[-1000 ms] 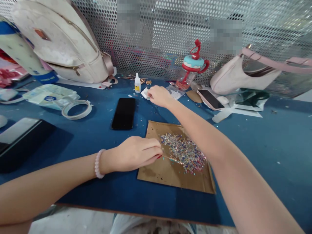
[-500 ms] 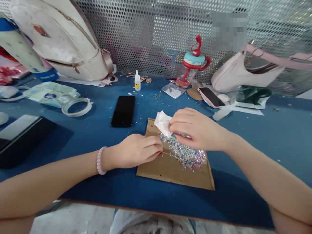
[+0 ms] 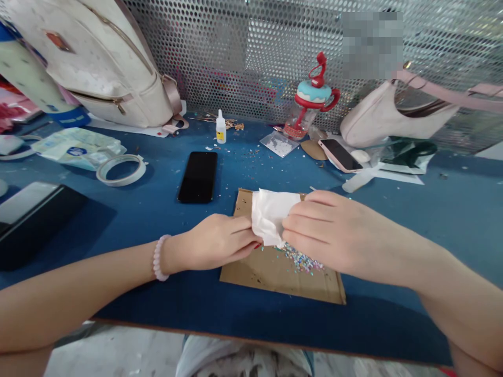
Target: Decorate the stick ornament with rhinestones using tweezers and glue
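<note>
My left hand (image 3: 220,240) is closed in a pinch over the left part of a brown cardboard piece (image 3: 255,271). A thin stick-like piece showed at its fingertips a moment earlier; the tissue and fingers now hide it. My right hand (image 3: 330,230) is closed on a white tissue (image 3: 271,212), which hangs in folds against the left fingertips. Under the right hand, a heap of multicoloured glitter bits (image 3: 302,260) lies on the cardboard, partly covered by the tissue and fingers.
Behind the cardboard are a black phone (image 3: 197,177), a glue bottle (image 3: 220,129), a small plastic bag (image 3: 279,144) and a red-handled cup (image 3: 310,102). Tape (image 3: 121,170), a wipes pack (image 3: 78,149) and a backpack (image 3: 106,68) are left; a pink phone (image 3: 341,155) and handbag (image 3: 377,115) are right.
My right hand has moved slightly right and down, and the tissue is spread wider, reaching the left fingertips and covering more glitter. My left hand stays nearly in place.
</note>
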Available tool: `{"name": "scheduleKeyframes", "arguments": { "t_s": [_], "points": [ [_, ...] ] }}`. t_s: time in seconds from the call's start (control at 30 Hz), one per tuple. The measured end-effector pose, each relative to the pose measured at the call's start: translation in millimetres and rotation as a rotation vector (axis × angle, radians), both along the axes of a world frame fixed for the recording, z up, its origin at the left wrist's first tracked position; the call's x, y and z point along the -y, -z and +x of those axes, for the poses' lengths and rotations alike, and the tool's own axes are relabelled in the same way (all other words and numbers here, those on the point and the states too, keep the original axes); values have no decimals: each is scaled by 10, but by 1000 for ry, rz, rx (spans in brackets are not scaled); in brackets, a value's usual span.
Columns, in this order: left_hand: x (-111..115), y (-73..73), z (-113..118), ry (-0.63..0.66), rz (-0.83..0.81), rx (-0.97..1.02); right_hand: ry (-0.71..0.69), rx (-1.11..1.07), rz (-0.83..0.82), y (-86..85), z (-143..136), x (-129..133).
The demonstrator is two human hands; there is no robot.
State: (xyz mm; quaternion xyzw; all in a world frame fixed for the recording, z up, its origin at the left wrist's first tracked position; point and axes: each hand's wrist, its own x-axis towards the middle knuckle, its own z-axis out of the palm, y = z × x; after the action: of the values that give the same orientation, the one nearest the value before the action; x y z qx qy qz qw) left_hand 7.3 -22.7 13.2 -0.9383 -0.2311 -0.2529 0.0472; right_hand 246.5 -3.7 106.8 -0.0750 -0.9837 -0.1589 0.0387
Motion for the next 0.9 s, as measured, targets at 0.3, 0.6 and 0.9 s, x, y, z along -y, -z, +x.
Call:
{"name": "scheduleKeyframes", "arguments": {
  "t_s": [0.3, 0.6, 0.9],
  "points": [
    [7, -49, -3, 20, -77, 0, -59, 103, 86, 39, 6, 40],
    [31, -46, 19, 57, -35, 20, 17, 119, 221, 50, 15, -19],
    [48, -42, 24, 42, 108, -50, -77, -14, 322, 14, -194, 27]
  ]
}}
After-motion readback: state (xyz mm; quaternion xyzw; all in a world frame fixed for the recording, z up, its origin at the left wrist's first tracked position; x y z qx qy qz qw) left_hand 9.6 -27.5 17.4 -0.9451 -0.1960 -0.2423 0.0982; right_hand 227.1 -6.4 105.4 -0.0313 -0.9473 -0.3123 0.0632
